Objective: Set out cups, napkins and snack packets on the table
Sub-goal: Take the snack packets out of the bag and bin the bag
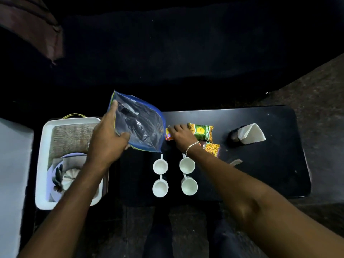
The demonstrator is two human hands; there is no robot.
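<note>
Several white cups [160, 165] stand in two rows near the front of the dark table [270, 174]. My left hand [108, 138] holds a clear zip bag with a blue edge [141, 127] above the table's left end. Resting on an orange snack packet [168, 135] is my right hand [181, 135], fingers on top of it. Just to its right lie a green packet [202, 132] and a yellow-orange packet [211, 148]. White napkins [251, 135] stick out of a dark holder [235, 136] at the right.
A white tray [41, 164] sits to the left of the table, holding a woven mat [72, 140], a plate and a small white lidded pot [69, 178]. A pale surface [13, 174] is at the far left. Beyond the table it is dark.
</note>
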